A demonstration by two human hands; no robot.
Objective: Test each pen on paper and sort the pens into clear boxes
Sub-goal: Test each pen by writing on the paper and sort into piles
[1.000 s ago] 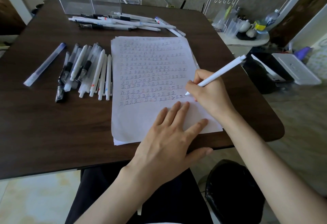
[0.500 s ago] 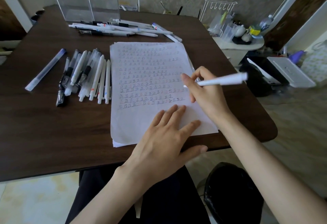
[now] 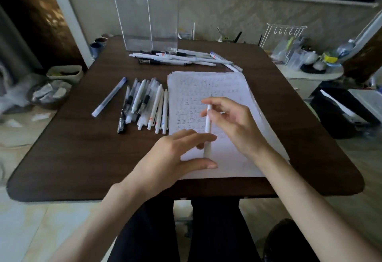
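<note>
Seated person at a dark wood-grain worktop (image 3: 82, 158), seen from above and behind the hands. The right hand (image 3: 235, 123) pinches the upper part of a white pen (image 3: 208, 125) between thumb and fingers; the pen stands nearly upright in the air over the lower half of a stack of paper (image 3: 229, 88). The left hand (image 3: 171, 158) is released, its fingers stretched toward the pen's lower end and the thumb spread beneath it. Motion blur hides whether those fingers touch the barrel. The top sheet carries rows of small repeated marks in dark and reddish ink, and its lower part is blank. Just left of the paper lies a cluster of pens (image 3: 144, 104), mostly white or translucent barrels, some with black grips, packed side by side and pointing away from the person. A single pen (image 3: 109, 96) with a bluish cap lies apart, farther left, at a slant. A second group of pens (image 3: 182, 58) lies crosswise beyond the paper's far edge. Behind that group, at the far edge of the worktop, two tall clear boxes (image 3: 132, 13) stand upright and side by side. Off the worktop to the right, a white wire rack (image 3: 285, 34) stands on a small side table with other small items too blurred to identify.
</note>
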